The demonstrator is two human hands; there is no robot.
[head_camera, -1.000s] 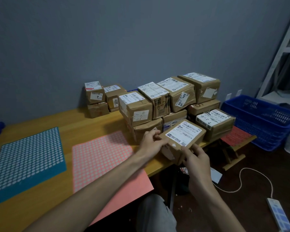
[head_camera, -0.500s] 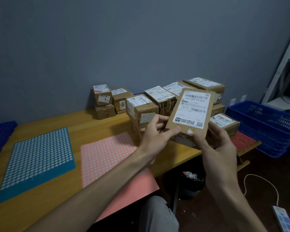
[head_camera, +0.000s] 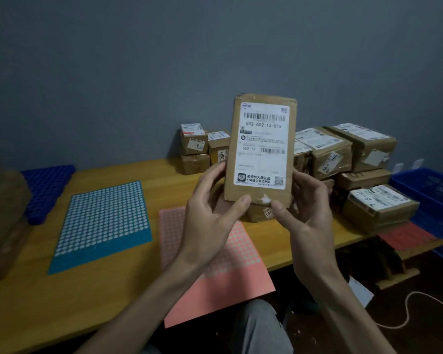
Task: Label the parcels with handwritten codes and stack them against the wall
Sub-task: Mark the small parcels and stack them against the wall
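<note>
Both hands grip one parcel [head_camera: 262, 149], holding it upright in the air above the near edge of the table [head_camera: 113, 290]. The left hand [head_camera: 210, 208] holds the lower left edge, thumb pressed on the front face and fingers curled behind. The right hand [head_camera: 307, 215] holds the lower right edge the same way. The two thumbs lie near each other on the bare cardboard strip below the shipping label [head_camera: 262, 146]. The label faces the camera, with barcodes and the printed number 502-602-12-815.

Below the hands, a pink sticker sheet [head_camera: 223, 284] overhangs the table's front edge. A teal sticker sheet [head_camera: 100, 226] lies to its left, apart from it. Behind the held parcel, a small stack of boxes [head_camera: 195, 149] stands against the grey wall [head_camera: 138, 72]. A larger pile of boxes [head_camera: 343, 154] occupies the right end of the table. A blue crate [head_camera: 432, 190] sits further right, off the table.
</note>
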